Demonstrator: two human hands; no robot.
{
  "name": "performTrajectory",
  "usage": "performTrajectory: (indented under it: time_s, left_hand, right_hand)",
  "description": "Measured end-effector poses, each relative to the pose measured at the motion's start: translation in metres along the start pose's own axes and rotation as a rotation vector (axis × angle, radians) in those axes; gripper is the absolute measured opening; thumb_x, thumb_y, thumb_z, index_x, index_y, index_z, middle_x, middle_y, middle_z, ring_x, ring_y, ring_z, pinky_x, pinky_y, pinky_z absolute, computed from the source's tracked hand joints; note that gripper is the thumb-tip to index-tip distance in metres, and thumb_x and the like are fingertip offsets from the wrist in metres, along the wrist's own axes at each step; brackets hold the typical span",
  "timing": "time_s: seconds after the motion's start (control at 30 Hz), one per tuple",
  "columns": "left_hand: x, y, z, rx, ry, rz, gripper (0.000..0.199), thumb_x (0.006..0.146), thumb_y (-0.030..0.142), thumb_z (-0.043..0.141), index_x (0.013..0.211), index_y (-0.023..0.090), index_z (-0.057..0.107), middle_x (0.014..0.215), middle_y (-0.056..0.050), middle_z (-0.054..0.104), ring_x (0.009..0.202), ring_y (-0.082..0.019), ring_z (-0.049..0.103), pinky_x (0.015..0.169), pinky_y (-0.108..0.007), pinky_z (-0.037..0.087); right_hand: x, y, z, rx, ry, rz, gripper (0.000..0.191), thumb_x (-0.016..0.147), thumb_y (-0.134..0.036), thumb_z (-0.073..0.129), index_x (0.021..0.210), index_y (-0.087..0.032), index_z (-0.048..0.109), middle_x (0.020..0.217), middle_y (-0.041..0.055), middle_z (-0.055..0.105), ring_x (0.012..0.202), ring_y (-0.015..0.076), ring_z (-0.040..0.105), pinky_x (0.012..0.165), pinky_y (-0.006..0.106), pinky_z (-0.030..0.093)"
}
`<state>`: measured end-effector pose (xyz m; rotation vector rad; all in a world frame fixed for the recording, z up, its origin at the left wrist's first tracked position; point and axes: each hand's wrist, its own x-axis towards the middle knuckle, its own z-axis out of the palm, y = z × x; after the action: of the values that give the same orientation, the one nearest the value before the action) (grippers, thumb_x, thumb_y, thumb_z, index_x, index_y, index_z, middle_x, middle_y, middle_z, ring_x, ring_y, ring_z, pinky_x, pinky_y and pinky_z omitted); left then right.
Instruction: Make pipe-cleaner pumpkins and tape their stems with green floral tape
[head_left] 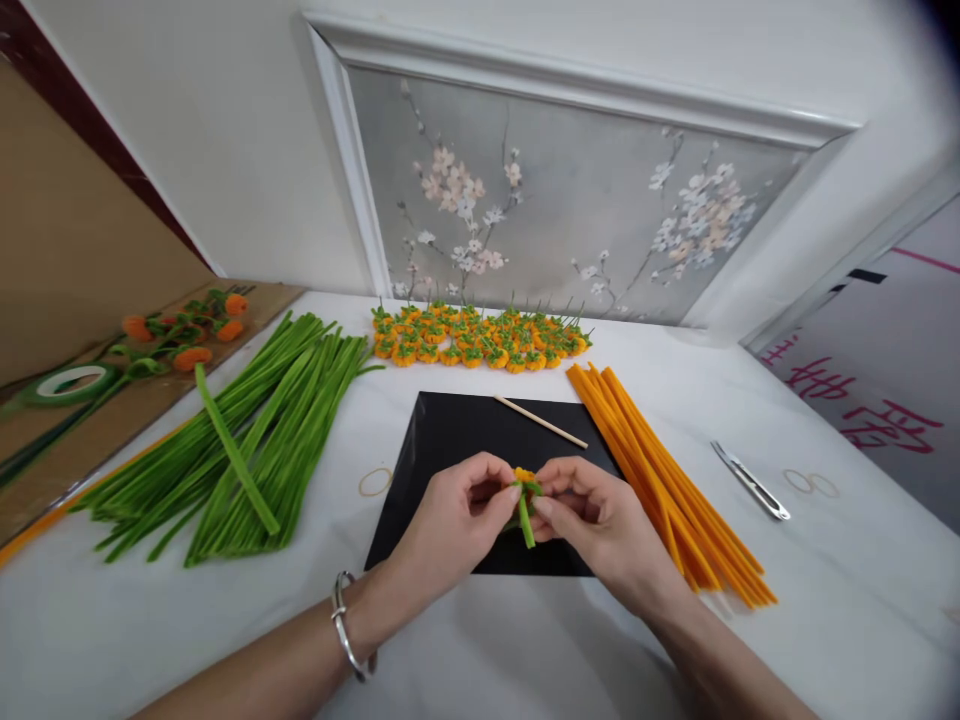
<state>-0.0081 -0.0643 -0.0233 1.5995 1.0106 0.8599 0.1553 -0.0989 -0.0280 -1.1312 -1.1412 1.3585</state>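
Note:
Between my two hands is a small orange and green pipe-cleaner pumpkin, held just above a black mat. The thumb and forefinger of my left hand pinch it from the left side. From the other side, the fingers of my right hand grip its green part. A short green end hangs down toward me. My fingers cover much of the piece. Behind my hands, a thin wooden stick lies across the mat.
Green pipe cleaners are heaped at left, orange ones at right. Finished little pumpkins stand in rows by the wall. Small snips and rubber bands lie far right. Cardboard at left bears green tape and orange-tipped stems.

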Motion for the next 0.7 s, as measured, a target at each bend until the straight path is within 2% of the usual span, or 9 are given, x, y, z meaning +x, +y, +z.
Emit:
performTrajectory:
  time_s: [0.13,0.27,0.4,0.47,0.57,0.7]
  left_hand:
    - [-0.002,0.002,0.001,-0.025,-0.011,0.000,0.007,0.081,0.020,0.055,0.078,0.015,0.059,0.074,-0.001,0.061,0.068,-0.013,0.057,0.063,-0.024,0.049]
    - [-0.003,0.004,0.002,-0.067,-0.037,-0.043,0.009,0.080,0.021,0.056,0.076,0.015,0.060,0.073,-0.001,0.061,0.068,-0.013,0.059,0.064,-0.025,0.051]
    - [-0.002,0.008,0.003,-0.180,-0.069,-0.113,0.009,0.078,0.023,0.059,0.074,0.014,0.060,0.069,0.000,0.060,0.063,-0.011,0.059,0.062,-0.024,0.051]
    - [0.000,0.009,0.003,-0.218,-0.080,-0.149,0.009,0.076,0.022,0.061,0.073,0.014,0.060,0.066,0.001,0.060,0.059,-0.010,0.058,0.059,-0.023,0.050]
    - [0.001,0.011,0.002,-0.260,-0.108,-0.203,0.011,0.074,0.023,0.063,0.072,0.013,0.060,0.066,0.000,0.061,0.058,-0.010,0.057,0.058,-0.023,0.049]
    - [0.003,0.010,0.000,-0.321,-0.140,-0.261,0.013,0.075,0.024,0.064,0.071,0.013,0.059,0.061,0.003,0.056,0.055,-0.008,0.052,0.054,-0.020,0.044]
  right_hand:
    - [0.002,0.004,0.001,-0.012,0.033,-0.007,0.027,0.074,-0.037,0.072,0.091,-0.018,0.062,0.082,0.0007,0.065,0.065,0.0126,0.067,0.064,0.027,0.060]
    - [0.003,0.012,-0.003,-0.183,0.096,-0.050,0.019,0.077,-0.034,0.069,0.088,-0.018,0.068,0.078,0.0024,0.068,0.063,0.0138,0.067,0.057,0.024,0.058]
    - [0.003,0.013,-0.005,-0.344,0.137,-0.165,0.009,0.078,-0.028,0.067,0.081,-0.020,0.070,0.074,0.0022,0.068,0.063,0.0154,0.067,0.055,0.025,0.056]
    - [0.002,0.009,-0.005,-0.433,0.145,-0.241,0.005,0.079,-0.024,0.065,0.079,-0.021,0.069,0.072,0.0018,0.068,0.061,0.0151,0.065,0.056,0.025,0.055]
    - [0.000,0.003,-0.003,-0.627,0.150,-0.389,0.010,0.082,-0.018,0.061,0.075,-0.021,0.067,0.072,0.0019,0.067,0.063,0.0149,0.063,0.056,0.025,0.052]
    - [-0.001,-0.002,-0.006,-0.981,0.088,-0.702,0.019,0.088,-0.013,0.052,0.079,-0.021,0.066,0.080,0.0040,0.069,0.073,0.0154,0.063,0.064,0.029,0.045]
